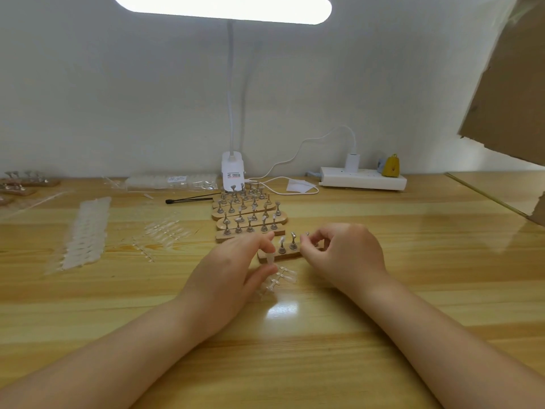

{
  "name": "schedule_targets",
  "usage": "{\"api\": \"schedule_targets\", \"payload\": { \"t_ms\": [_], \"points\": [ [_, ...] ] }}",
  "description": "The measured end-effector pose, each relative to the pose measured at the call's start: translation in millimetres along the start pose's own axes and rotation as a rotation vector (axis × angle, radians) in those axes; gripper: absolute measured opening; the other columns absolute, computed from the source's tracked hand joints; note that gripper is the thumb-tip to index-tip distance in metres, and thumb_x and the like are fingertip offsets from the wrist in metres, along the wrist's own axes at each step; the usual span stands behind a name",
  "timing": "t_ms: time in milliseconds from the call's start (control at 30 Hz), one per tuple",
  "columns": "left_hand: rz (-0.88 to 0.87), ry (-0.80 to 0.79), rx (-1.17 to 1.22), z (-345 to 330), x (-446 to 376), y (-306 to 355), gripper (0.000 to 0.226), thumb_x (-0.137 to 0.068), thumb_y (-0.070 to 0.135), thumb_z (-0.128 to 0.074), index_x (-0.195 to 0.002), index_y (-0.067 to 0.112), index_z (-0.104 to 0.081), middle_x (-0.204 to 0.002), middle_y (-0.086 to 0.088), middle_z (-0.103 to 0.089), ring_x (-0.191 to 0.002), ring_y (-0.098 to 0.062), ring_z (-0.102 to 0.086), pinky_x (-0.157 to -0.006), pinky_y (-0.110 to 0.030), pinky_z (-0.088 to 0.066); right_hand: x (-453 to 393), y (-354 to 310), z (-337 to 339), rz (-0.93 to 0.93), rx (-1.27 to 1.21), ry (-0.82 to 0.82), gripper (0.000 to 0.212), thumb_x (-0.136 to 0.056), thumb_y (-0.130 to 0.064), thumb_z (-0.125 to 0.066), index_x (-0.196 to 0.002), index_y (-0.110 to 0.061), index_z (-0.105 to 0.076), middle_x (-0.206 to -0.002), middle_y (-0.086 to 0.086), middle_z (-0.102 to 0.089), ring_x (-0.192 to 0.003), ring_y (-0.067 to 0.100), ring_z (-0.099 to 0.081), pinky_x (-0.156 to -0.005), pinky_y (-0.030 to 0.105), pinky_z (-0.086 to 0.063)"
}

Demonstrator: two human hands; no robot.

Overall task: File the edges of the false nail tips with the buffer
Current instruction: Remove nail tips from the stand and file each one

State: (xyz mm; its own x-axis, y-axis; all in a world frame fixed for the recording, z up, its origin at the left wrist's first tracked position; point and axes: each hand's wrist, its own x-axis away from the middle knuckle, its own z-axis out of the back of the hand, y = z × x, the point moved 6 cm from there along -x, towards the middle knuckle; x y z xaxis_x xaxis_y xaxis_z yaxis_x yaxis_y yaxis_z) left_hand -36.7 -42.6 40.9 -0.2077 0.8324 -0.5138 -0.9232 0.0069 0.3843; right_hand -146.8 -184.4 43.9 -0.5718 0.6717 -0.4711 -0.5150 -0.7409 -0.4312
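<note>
Head view has both your hands low over the table (295, 335), right around the nearest wooden stand (283, 255). Your left hand (233, 270) pinches a clear nail tip (269, 257) between thumb and forefinger, just in front of the stand's left end, with a small clear strip of tips (280, 277) lying on the table right under it. Your right hand (342, 255) has its fingers curled at the stand's right end, pinching something small there; can't tell if it's a tip or a metal peg. One peg (281, 246) in the middle already wears a tip. More stands (249, 215) sit in rows just behind, near the lamp clip (232, 172). Loose tip sheets (84, 234) lie off to the left. No idea which thing is the buffer.
</note>
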Motion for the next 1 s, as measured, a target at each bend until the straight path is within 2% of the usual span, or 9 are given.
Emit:
{"api": "schedule_targets", "payload": {
  "t_ms": [100,233,300,400,467,700,833,933,1000],
  "points": [
    [-0.014,-0.032,-0.015,-4.7,-1.5,1.2,0.019,-0.089,0.026,-0.061,-0.101,0.013,-0.056,-0.137,0.002,-0.053,-0.127,-0.012,-0.049,-0.102,-0.021,-0.036,1.0,-7.0,-6.3,0.072,0.105,-0.035,0.028,-0.089,-0.048,-0.055,-0.091,-0.028,-0.075,-0.076,-0.007,-0.071,-0.073,0.016,-0.063,-0.061,0.028,-0.049],
    [-0.012,-0.061,0.005,-9.5,-3.2,1.7,0.014,-0.092,0.021,-0.059,-0.103,0.016,-0.051,-0.145,0.006,-0.042,-0.138,-0.007,-0.031,-0.109,-0.017,-0.023,1.1,-12.1,-12.6,0.130,0.183,-0.054,0.034,-0.093,-0.050,-0.048,-0.097,-0.028,-0.073,-0.079,-0.005,-0.071,-0.076,0.018,-0.064,-0.061,0.029,-0.051],
    [-0.019,-0.079,-0.002,-11.2,-3.7,1.1,0.015,-0.093,0.022,-0.057,-0.105,0.018,-0.049,-0.147,0.010,-0.039,-0.139,-0.003,-0.025,-0.110,-0.015,-0.019,0.4,-12.7,-15.2,0.128,0.208,-0.067,0.036,-0.094,-0.051,-0.046,-0.097,-0.027,-0.072,-0.080,-0.005,-0.070,-0.077,0.019,-0.063,-0.057,0.028,-0.047],
    [-0.019,-0.114,-0.006,-13.4,-4.3,1.0,0.017,-0.094,0.024,-0.057,-0.108,0.017,-0.049,-0.148,0.011,-0.038,-0.142,-0.006,-0.023,-0.112,-0.020,-0.020,0.7,-14.2,-18.7,0.138,0.233,-0.076,0.037,-0.096,-0.050,-0.043,-0.096,-0.027,-0.072,-0.082,-0.005,-0.070,-0.078,0.020,-0.063,-0.053,0.027,-0.035],
    [-0.025,-0.120,-0.016,-13.8,-4.6,1.8,0.018,-0.094,0.024,-0.056,-0.109,0.017,-0.050,-0.147,0.010,-0.039,-0.142,-0.007,-0.024,-0.113,-0.023,-0.021,-0.1,-12.8,-20.1,0.130,0.200,-0.081,0.034,-0.096,-0.048,-0.045,-0.097,-0.028,-0.072,-0.085,-0.005,-0.070,-0.081,0.019,-0.063,-0.055,0.027,-0.037],
    [-0.044,-0.079,-0.019,-13.3,-4.4,1.4,0.018,-0.093,0.025,-0.057,-0.108,0.017,-0.050,-0.145,0.010,-0.042,-0.140,-0.006,-0.027,-0.110,-0.019,-0.021,-0.2,-12.8,-18.1,0.112,0.036,-0.060,0.021,-0.092,-0.040,-0.056,-0.099,-0.029,-0.073,-0.086,-0.006,-0.071,-0.083,0.017,-0.063,-0.063,0.029,-0.047],
    [-0.059,-0.001,-0.012,-6.4,-2.8,3.2,0.023,-0.090,0.030,-0.059,-0.106,0.015,-0.056,-0.134,0.005,-0.054,-0.129,-0.008,-0.044,-0.104,-0.022,-0.031,4.5,-15.9,-8.3,0.127,-0.119,0.023,0.010,-0.088,-0.031,-0.062,-0.087,-0.024,-0.068,-0.062,-0.010,-0.055,-0.062,0.011,-0.053,-0.055,0.029,-0.042],
    [-0.015,0.125,0.070,6.3,-3.1,1.8,0.036,-0.085,0.045,-0.050,-0.107,0.019,-0.060,-0.116,0.013,-0.060,-0.111,0.002,-0.049,-0.095,-0.009,-0.034,10.3,-24.0,-1.0,0.161,-0.260,0.074,0.009,-0.084,-0.023,-0.066,-0.077,-0.021,-0.062,-0.060,-0.011,-0.052,-0.057,0.007,-0.049,-0.053,0.027,-0.040],
    [-0.002,0.205,0.110,12.6,-3.1,-0.3,0.038,-0.083,0.048,-0.051,-0.107,0.020,-0.062,-0.106,0.015,-0.061,-0.103,0.002,-0.051,-0.088,-0.005,-0.035,13.2,-30.6,-0.8,0.173,-0.350,0.063,0.008,-0.083,-0.018,-0.068,-0.076,-0.017,-0.063,-0.065,-0.011,-0.057,-0.058,0.007,-0.053,-0.055,0.028,-0.045]
  ]
}}
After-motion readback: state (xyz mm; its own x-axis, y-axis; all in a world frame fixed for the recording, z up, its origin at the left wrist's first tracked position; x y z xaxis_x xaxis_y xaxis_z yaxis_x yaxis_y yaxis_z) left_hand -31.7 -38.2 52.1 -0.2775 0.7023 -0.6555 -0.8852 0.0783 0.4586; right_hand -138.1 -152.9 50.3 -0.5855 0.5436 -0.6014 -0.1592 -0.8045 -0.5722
